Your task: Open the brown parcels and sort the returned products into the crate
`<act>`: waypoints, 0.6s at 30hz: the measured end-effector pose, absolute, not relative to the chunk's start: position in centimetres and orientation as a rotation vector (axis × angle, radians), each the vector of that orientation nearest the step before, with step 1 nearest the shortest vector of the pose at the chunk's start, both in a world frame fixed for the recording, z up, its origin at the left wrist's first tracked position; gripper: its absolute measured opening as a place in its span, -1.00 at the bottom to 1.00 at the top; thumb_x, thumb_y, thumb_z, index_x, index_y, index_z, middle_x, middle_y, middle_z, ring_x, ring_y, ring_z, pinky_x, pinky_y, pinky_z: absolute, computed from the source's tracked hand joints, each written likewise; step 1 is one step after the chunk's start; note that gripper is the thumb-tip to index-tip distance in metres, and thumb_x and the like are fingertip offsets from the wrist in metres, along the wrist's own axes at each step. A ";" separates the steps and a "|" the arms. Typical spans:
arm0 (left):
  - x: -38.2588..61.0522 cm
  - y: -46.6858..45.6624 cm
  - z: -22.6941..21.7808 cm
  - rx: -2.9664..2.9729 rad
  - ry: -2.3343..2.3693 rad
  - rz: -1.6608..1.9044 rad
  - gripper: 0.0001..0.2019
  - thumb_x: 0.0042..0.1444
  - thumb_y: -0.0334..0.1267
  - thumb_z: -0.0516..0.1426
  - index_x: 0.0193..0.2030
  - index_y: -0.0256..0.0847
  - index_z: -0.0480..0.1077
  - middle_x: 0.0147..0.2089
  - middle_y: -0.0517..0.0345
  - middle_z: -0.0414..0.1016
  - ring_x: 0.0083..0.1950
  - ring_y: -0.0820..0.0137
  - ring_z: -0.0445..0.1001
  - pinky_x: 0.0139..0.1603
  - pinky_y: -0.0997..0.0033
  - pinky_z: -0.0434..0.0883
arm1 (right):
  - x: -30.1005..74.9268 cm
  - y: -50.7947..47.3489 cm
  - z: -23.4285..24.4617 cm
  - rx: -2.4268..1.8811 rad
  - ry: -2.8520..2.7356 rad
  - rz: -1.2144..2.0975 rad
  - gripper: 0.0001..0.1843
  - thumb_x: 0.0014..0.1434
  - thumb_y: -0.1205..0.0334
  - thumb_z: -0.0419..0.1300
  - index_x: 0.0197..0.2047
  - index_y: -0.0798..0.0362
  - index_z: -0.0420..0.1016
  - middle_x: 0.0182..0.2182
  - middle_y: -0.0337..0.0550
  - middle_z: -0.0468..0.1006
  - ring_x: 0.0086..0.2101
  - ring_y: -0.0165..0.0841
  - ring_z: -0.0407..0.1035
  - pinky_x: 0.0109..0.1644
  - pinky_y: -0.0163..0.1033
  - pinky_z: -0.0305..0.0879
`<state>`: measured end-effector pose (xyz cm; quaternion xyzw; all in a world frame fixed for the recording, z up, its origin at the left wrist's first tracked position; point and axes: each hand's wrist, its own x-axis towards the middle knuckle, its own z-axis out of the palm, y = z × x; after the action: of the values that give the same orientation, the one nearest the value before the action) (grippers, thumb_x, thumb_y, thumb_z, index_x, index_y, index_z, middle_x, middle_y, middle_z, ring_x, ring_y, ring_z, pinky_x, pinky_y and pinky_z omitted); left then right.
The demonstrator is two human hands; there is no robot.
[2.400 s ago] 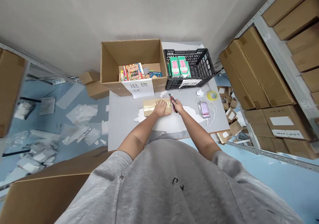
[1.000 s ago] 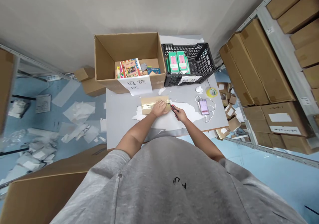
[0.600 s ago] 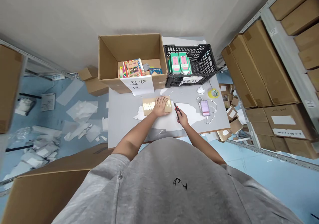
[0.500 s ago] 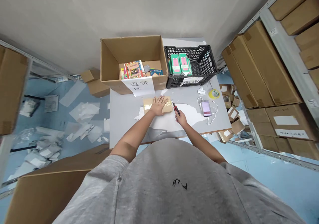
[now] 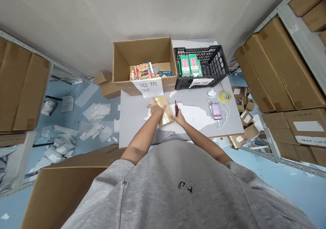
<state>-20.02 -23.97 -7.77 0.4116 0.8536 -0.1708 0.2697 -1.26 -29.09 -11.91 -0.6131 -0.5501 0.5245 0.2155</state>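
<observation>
A small cardboard box (image 5: 167, 116) with shiny tape across its top lies on the table near its front edge, its long side running away from me. My left hand (image 5: 157, 109) rests on the box's left side, fingers spread apart. In my right hand (image 5: 180, 118) is a red and black utility knife (image 5: 176, 109), pointing away from me. That hand's knuckles are close to the box's right edge; whether they touch it I cannot tell. White paper (image 5: 195, 117) lies on the table beneath and to the right of the box.
Behind stand a large open carton (image 5: 142, 42) with books and a black crate (image 5: 216, 67) with green boxes. To the right are a tape roll (image 5: 225, 96) and a phone (image 5: 216, 111) with a white cable. Shelves of cartons (image 5: 277, 62) flank the table (image 5: 132, 120).
The small box has been turned from lying crosswise to pointing away from me. My left hand has shifted to its left side, and the knife has swung more upright in view.
</observation>
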 end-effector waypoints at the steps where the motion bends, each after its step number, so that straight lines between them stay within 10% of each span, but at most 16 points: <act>1: -20.6 -24.1 -7.7 1.205 2.293 -0.434 0.16 0.13 0.54 -0.03 0.68 -0.08 -0.33 0.61 -0.46 -0.10 0.37 -0.29 0.32 0.04 -0.21 0.48 | -1.4 -29.5 -12.0 -1.722 -1.554 1.429 -0.15 -0.05 -0.10 0.50 0.17 -0.03 0.20 -0.28 -0.32 0.40 -0.29 -0.27 0.39 -0.16 -0.16 0.40; 7: -24.1 -25.2 -7.7 2.000 2.000 -0.004 -0.13 0.31 0.32 -0.01 0.66 0.04 -0.09 0.63 -0.15 0.02 0.58 -0.13 -0.02 0.49 -0.26 0.00 | -0.9 -31.1 -12.3 -1.953 -1.496 1.362 -0.12 -0.13 -0.09 0.56 0.13 -0.03 0.24 -0.15 -0.16 0.49 -0.16 -0.16 0.45 -0.06 -0.09 0.42; 18: -23.6 -26.8 -8.7 1.039 2.470 -0.382 0.13 0.24 0.51 -0.20 0.66 -0.38 -0.23 0.40 -0.58 0.28 0.25 -0.20 0.37 -0.02 -0.07 0.43 | -1.1 -27.5 -11.0 -2.006 -1.309 1.245 -0.36 0.02 -0.02 0.49 0.01 -0.06 0.22 -0.27 -0.21 0.53 -0.28 -0.21 0.45 -0.24 -0.19 0.39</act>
<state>-23.57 -26.75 -8.75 0.3748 0.8911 -0.1377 0.2156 -1.12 -27.46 -10.99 -0.7250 -0.4732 0.4500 0.2190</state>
